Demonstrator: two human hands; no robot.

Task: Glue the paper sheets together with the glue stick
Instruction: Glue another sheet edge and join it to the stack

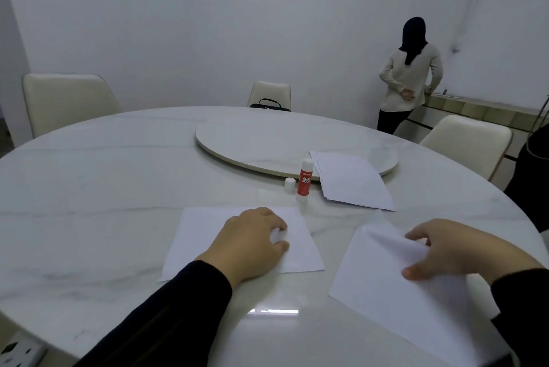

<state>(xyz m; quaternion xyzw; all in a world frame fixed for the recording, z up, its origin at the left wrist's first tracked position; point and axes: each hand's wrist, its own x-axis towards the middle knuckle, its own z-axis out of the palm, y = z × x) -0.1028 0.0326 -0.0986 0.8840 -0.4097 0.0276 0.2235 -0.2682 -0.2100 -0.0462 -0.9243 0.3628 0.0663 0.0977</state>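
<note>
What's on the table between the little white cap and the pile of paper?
The glue stick stands upright there with its cap off, between that cap and the pile of paper. The head camera shows it.

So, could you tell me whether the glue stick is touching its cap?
Apart: the head view shows bare table between the glue stick and the cap.

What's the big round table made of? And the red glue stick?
The table looks like polished marble or a lookalike: white, grey veins, shiny glare. The glue stick seems smooth plastic, with a red printed label and white ends; its white cap stands beside it.
</note>
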